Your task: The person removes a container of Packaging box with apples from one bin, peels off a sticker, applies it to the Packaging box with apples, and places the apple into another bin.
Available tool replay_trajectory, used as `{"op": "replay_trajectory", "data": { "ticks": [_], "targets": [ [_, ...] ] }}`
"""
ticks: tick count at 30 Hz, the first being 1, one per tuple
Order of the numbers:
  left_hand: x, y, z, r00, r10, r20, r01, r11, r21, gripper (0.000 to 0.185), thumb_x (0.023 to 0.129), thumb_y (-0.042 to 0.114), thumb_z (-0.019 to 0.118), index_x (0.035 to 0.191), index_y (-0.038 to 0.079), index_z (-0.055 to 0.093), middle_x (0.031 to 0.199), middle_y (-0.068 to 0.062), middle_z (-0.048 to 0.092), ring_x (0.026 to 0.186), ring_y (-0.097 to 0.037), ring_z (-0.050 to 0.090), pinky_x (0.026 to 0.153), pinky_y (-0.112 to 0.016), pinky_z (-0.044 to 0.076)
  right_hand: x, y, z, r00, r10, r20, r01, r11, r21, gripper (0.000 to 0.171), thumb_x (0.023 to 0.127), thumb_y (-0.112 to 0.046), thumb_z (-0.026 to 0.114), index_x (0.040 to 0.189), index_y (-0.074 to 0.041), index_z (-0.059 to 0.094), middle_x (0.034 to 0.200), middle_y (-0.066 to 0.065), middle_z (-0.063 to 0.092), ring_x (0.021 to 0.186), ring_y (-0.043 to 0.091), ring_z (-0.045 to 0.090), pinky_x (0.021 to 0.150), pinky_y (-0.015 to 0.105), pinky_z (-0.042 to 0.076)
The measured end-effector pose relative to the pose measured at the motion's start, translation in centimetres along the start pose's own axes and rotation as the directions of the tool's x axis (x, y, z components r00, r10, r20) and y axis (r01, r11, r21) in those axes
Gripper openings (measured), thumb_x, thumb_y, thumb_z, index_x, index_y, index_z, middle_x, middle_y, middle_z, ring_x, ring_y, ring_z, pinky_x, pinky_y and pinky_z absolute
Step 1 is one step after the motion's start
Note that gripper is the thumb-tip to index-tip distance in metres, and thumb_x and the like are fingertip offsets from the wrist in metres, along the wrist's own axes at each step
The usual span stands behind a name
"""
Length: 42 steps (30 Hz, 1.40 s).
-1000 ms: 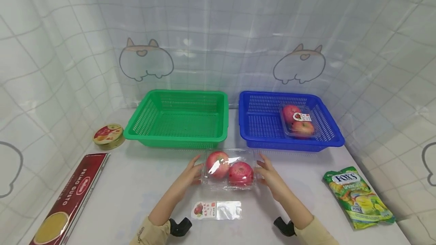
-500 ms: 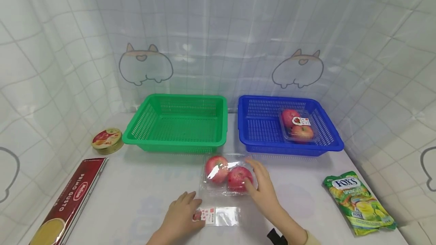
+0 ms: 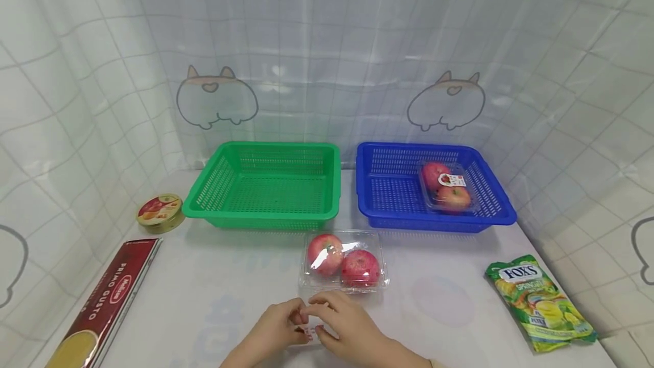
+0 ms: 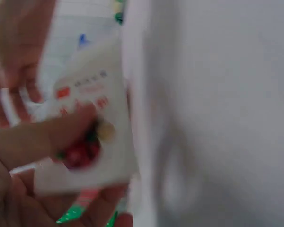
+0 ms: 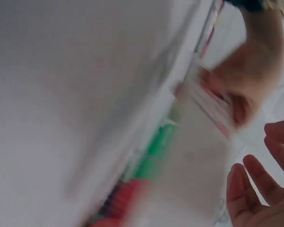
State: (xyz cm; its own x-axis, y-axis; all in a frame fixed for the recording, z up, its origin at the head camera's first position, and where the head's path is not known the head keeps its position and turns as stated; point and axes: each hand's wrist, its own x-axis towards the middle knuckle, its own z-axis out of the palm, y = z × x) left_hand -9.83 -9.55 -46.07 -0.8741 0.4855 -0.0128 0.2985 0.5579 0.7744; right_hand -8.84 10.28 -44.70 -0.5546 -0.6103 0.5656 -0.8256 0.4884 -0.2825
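Note:
My left hand [image 3: 278,325] pinches a white label card [image 4: 114,163] with red print and a fruit picture, its thumb across the front in the left wrist view. Close on the right is my right hand [image 3: 349,325], fingers loosely bent. In the right wrist view its fingers [image 5: 258,177] are spread apart from the card. Just beyond both hands lies a closed clear plastic box [image 3: 311,284] holding a red apple [image 3: 325,254] and a second apple [image 3: 360,267]. Most of the card is hidden by the hands in the head view.
Behind stand a green basket [image 3: 263,216] and a blue basket [image 3: 398,217], the latter holding a labelled box of apples [image 3: 447,186]. A round tin [image 3: 160,213] and a long red pack [image 3: 109,294] lie left, a green candy bag [image 3: 539,302] right.
My hands have left the sides of the apple box. The left hand came down to the label on the table and picked it up; the right hand then moved from the box down beside it.

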Motion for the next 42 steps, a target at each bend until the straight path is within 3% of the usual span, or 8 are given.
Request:
{"op": "replay_trajectory", "data": {
  "ticks": [3, 7, 10, 18, 25, 27, 33, 42],
  "targets": [
    [0.0, 0.5, -0.6, 0.996, -0.037, 0.078, 0.055, 0.967, -0.248, 0.025, 0.071, 0.016, 0.079, 0.081, 0.009, 0.057, 0.079, 0.004, 0.063, 0.074, -0.004, 0.056, 0.062, -0.024, 0.043, -0.3, -0.2, 0.6, 0.999, -0.043, 0.028, 0.043, 0.999, -0.027, 0.035, 0.077, -0.013, 0.071, 0.111, -0.019, 0.062, 0.101, -0.005, 0.058, 0.093, 0.008, 0.055, 0.083, 0.019, 0.044],
    [-0.1, 0.9, -1.4, 0.987, -0.048, 0.153, 0.113, 0.885, -0.452, 0.025, 0.078, 0.017, 0.074, 0.087, 0.0, 0.058, 0.087, -0.005, 0.066, 0.078, -0.011, 0.061, 0.066, -0.026, 0.047, -0.4, -0.2, 0.7, 0.999, -0.034, 0.034, 0.033, 0.999, 0.019, 0.035, 0.08, -0.01, 0.069, 0.114, -0.016, 0.06, 0.091, -0.007, 0.061, 0.084, 0.005, 0.057, 0.078, 0.014, 0.043],
    [-0.1, 0.9, -2.0, 0.982, -0.049, 0.18, 0.137, 0.845, -0.516, 0.024, 0.085, 0.017, 0.066, 0.092, -0.005, 0.058, 0.089, -0.005, 0.066, 0.08, -0.012, 0.061, 0.07, -0.028, 0.048, -0.4, -0.1, 0.4, 0.999, -0.012, 0.042, 0.01, 0.998, 0.06, 0.039, 0.08, -0.004, 0.066, 0.117, -0.014, 0.058, 0.089, -0.007, 0.063, 0.082, 0.004, 0.058, 0.077, 0.014, 0.044],
    [-0.1, 0.5, -2.7, 0.964, -0.052, 0.261, 0.199, 0.79, -0.579, 0.035, 0.095, 0.021, 0.051, 0.104, -0.012, 0.058, 0.086, 0.005, 0.058, 0.083, -0.011, 0.051, 0.079, -0.034, 0.045, -0.5, 0.2, -0.3, 0.998, 0.048, 0.044, -0.052, 0.995, 0.081, 0.046, 0.08, 0.001, 0.064, 0.121, -0.018, 0.058, 0.091, -0.007, 0.062, 0.082, 0.002, 0.057, 0.073, 0.011, 0.043],
    [-0.1, 0.2, -2.1, 0.942, -0.069, 0.329, 0.292, 0.651, -0.7, 0.018, 0.093, 0.015, 0.05, 0.093, 0.008, 0.067, 0.084, 0.008, 0.063, 0.079, -0.008, 0.055, 0.073, -0.026, 0.046, -0.5, 0.2, -0.1, 1.0, 0.024, -0.013, -0.023, 0.998, 0.052, 0.033, 0.077, -0.003, 0.067, 0.106, -0.02, 0.064, 0.088, -0.009, 0.056, 0.079, 0.002, 0.054, 0.071, 0.007, 0.039],
    [-0.1, 0.2, -1.9, 0.939, -0.052, 0.341, 0.294, 0.637, -0.713, 0.018, 0.093, 0.014, 0.05, 0.093, 0.009, 0.067, 0.085, 0.008, 0.064, 0.079, -0.007, 0.056, 0.071, -0.024, 0.047, -0.5, 0.2, -0.2, 0.999, 0.015, -0.03, -0.013, 0.999, 0.048, 0.028, 0.078, -0.007, 0.069, 0.103, -0.021, 0.065, 0.091, -0.009, 0.056, 0.082, 0.002, 0.054, 0.073, 0.008, 0.04],
    [0.1, 0.2, -1.6, 0.933, -0.043, 0.356, 0.301, 0.633, -0.713, 0.016, 0.093, 0.017, 0.051, 0.091, 0.012, 0.067, 0.085, 0.008, 0.064, 0.078, -0.006, 0.056, 0.068, -0.023, 0.047, -0.4, 0.1, -0.2, 0.999, 0.008, -0.043, -0.005, 0.998, 0.068, 0.012, 0.082, -0.019, 0.07, 0.093, -0.022, 0.064, 0.095, -0.009, 0.056, 0.088, 0.003, 0.054, 0.079, 0.012, 0.042],
    [0.4, 0.1, -1.5, 0.925, -0.026, 0.379, 0.322, 0.585, -0.744, 0.015, 0.092, 0.015, 0.051, 0.083, 0.017, 0.062, 0.078, 0.008, 0.058, 0.074, -0.006, 0.052, 0.066, -0.022, 0.047, -0.3, 0.3, 0.1, 0.997, 0.028, -0.078, -0.021, 0.995, 0.094, 0.024, 0.076, -0.008, 0.073, 0.097, -0.018, 0.064, 0.084, -0.011, 0.059, 0.082, 0.001, 0.055, 0.077, 0.008, 0.041]
  ]
}}
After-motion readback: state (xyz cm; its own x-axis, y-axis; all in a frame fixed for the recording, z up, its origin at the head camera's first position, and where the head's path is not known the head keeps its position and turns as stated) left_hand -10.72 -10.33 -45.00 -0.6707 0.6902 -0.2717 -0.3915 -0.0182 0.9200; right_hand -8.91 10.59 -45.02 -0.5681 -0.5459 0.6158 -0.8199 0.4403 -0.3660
